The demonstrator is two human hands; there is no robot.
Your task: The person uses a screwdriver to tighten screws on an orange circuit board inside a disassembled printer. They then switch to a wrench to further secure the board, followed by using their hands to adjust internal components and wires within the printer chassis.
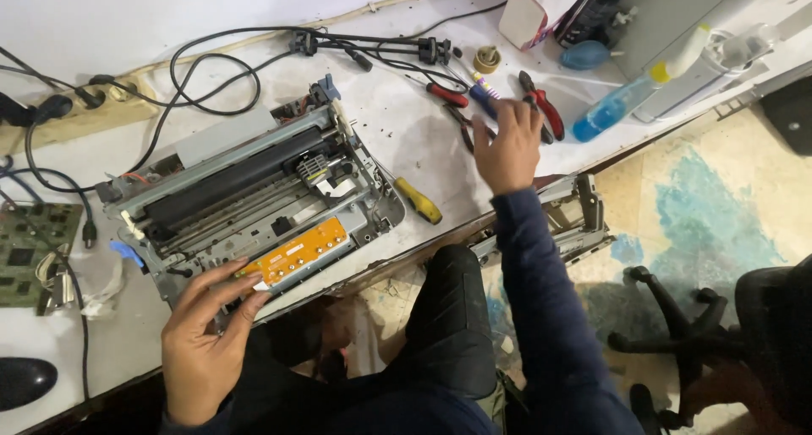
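While the stripped printer chassis sits partly over the bench's near edge, the entries run from frame left to frame right.

Green circuit board (25, 249): far left, lying flat on the bench (406, 131), apart from both hands; a dragged cable could sweep it off.

Power strip (80, 114): upper left, black cables (211, 71) looping from it toward the chassis; a tug on the frame could snag them.

Left hand (203, 333): lower left, fingers (222, 274) spread and pressed flat on the chassis's near rail, clamped on nothing; judged a brace only, so a slip would leave the frame loose.

Printer chassis (254, 190): centre left, covers off, black roller and orange board (303, 251) exposed; its near corner overhangs the bench edge, so a push could tip it toward the lap; the bare orange board lies just beside the fingertips and could be smudged or scratched.

Yellow-handled screwdriver (419, 201): centre, just right of the chassis near the bench edge; a knock could roll it off.

Right hand (507, 147): upper centre, fingers (524, 112) loosely spread over the tools; motion blur hides whether they touch anything.

Red-handled pliers (541, 105): upper centre, beside a blue-tipped tool (484, 95) and a red-handled screwdriver (447, 94); crowded handles invite a wrong pick or a scatter.

Blue spray bottle (634, 93): upper right, lying tilted; a leak could reach the electronics.

Grey printer part (558, 224): right of centre, below the bench on the floor; underfoot, it could be kicked.
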